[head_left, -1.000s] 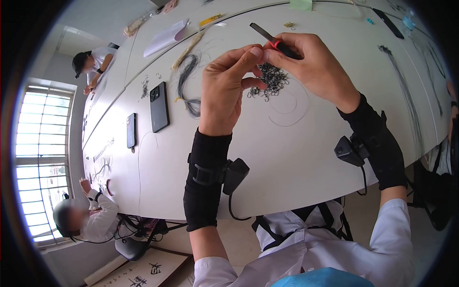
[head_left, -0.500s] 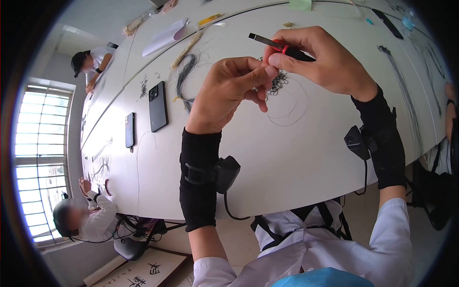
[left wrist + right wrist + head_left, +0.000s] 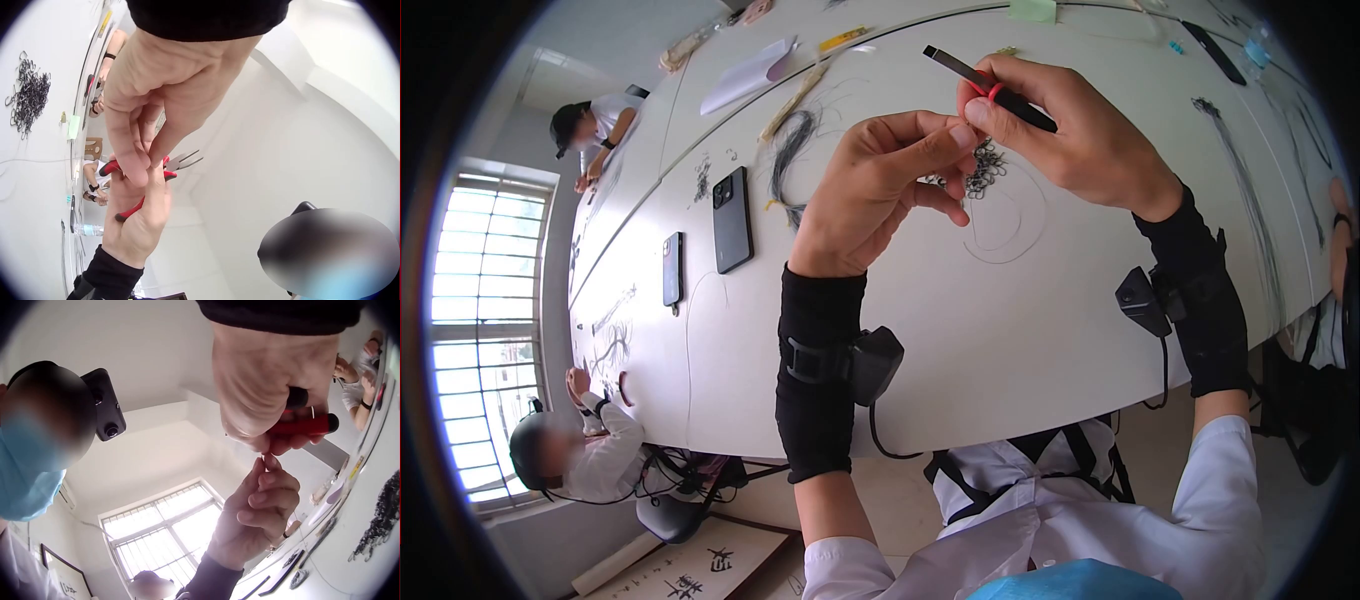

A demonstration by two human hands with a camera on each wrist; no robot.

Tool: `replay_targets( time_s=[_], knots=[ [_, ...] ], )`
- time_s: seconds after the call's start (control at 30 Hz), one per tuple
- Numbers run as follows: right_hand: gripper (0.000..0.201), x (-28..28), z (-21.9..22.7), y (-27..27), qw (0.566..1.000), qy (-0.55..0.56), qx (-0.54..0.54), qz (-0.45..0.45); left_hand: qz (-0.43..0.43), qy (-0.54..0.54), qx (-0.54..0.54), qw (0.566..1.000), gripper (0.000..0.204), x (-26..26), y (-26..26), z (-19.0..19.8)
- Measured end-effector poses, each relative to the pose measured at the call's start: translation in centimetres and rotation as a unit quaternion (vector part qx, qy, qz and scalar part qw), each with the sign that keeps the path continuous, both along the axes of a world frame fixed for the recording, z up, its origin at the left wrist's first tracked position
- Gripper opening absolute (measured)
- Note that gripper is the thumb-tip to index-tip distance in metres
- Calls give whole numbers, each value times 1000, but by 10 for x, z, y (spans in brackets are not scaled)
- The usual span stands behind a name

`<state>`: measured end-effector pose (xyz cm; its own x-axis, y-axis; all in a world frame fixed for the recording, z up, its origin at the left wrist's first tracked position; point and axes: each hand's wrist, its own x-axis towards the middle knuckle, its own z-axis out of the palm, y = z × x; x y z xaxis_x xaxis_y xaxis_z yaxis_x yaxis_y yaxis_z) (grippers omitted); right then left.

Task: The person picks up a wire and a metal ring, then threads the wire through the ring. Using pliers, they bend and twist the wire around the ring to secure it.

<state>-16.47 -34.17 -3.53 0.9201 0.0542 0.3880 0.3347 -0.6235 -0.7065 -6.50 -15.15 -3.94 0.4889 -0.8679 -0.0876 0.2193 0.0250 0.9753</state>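
Observation:
Above the table, the left hand (image 3: 878, 190) pinches something tiny between thumb and index finger, its other fingers loosely bent. The right hand (image 3: 1085, 145) grips pliers (image 3: 958, 68) with red and black handles, their metal end pointing up and left. Thumb and index tips of both hands meet; the pinched item is too small to identify. In the right wrist view, a red handle (image 3: 303, 427) lies in the right palm, above the left fingertips. Beneath the hands is a pile of small dark metal hooks (image 3: 985, 172), partly hidden by the left hand.
Two phones (image 3: 733, 220) lie left of the hands, near a bundle of dark strands (image 3: 785, 160) and white paper (image 3: 745, 78). A thin looped line (image 3: 1005, 258) rests below the hooks. Long strands (image 3: 1245, 190) and a bottle (image 3: 1257, 47) are at right. Other people sit at left.
Compared with a second ago, the left hand has shifted slightly left and down, and the right hand to the right. The pliers remain in the right hand; the fingertips still meet.

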Motion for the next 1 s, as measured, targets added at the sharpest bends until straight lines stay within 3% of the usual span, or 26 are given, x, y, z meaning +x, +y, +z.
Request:
replay_targets(
  time_s=[0.17, 0.37, 0.57, 0.67, 1.0],
  knots=[
    [24, 1, -3, -2, 998, -27, 60, 10, 13, -27, 12, 999, 23, 2, 1, 0],
    [25, -1, 4, 0, 999, -28, -21, 4, 16, -39, 12, 999, 22, 2, 2, -3],
    [24, 0, 2, -1, 999, -26, -13, -21, 27, -47, 25, 998, 21, 0, 1, 0],
    [29, 5, -7, -3, 994, -105, 3, -25, 28, -43, 20, 998, 20, 0, 1, -1],
    [28, 5, -8, -1, 997, -75, 9, -29, 62, -60, 27, 996, 19, -3, -1, 0]
  ],
)
